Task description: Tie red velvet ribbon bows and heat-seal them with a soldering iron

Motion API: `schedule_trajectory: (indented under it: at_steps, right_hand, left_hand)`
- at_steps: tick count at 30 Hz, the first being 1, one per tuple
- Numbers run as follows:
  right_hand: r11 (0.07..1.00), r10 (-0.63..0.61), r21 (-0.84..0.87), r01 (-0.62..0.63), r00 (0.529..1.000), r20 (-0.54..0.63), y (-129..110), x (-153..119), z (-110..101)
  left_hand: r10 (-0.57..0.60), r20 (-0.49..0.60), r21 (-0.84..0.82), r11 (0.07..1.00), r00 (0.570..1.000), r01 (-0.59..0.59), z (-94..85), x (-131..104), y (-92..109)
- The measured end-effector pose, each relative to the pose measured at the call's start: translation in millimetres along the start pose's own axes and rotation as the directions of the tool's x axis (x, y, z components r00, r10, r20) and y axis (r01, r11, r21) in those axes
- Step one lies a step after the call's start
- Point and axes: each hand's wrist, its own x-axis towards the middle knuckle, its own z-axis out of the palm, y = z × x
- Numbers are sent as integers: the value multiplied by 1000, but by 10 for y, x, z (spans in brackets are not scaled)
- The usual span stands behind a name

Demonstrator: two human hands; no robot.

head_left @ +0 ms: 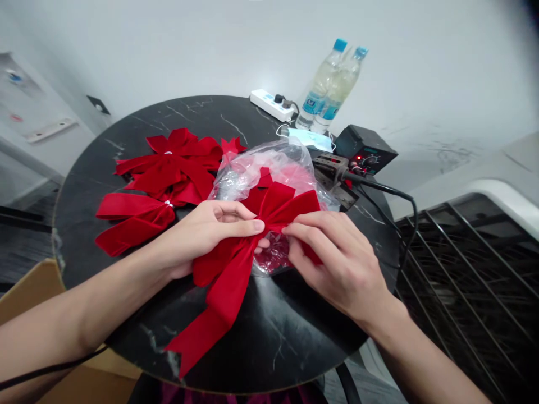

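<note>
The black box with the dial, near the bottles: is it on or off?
On, it appears: a red light glows on the front of the black box, beside the dial.

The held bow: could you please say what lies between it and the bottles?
In the head view, a clear plastic bag and blue face mask lie between bow and bottles.

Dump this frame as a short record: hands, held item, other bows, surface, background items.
left hand: pinches red bow near its middle, thumb on top
right hand: fingertips at the same bow, right of the left thumb; exact grip hidden
held item: red bow, loops upper right, a notched tail hanging lower left
other bows: red, grouped on the table's left side
surface: round black table, white veining
background: clear plastic bag, power strip, two bottles, face mask
</note>
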Motion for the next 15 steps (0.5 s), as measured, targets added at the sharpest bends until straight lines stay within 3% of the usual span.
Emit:
schedule_trajectory:
  at_steps: [9, 12, 15]
  right_hand:
    - [998, 11, 54, -12, 1000, 12, -56, 23, -17]
    - [988, -140, 50, 144, 988, -60, 63, 9, -28]
    - [931, -365, -42, 362, 924, -117, 234, -10, -42]
  left_hand:
    - [6, 2, 18, 1000, 1000, -6, 32, -43, 19]
    - [-55, 29, -68, 996, 998, 57, 44, -63, 35]
    - [-105, 60, -138, 984, 993, 113, 63, -73, 39]
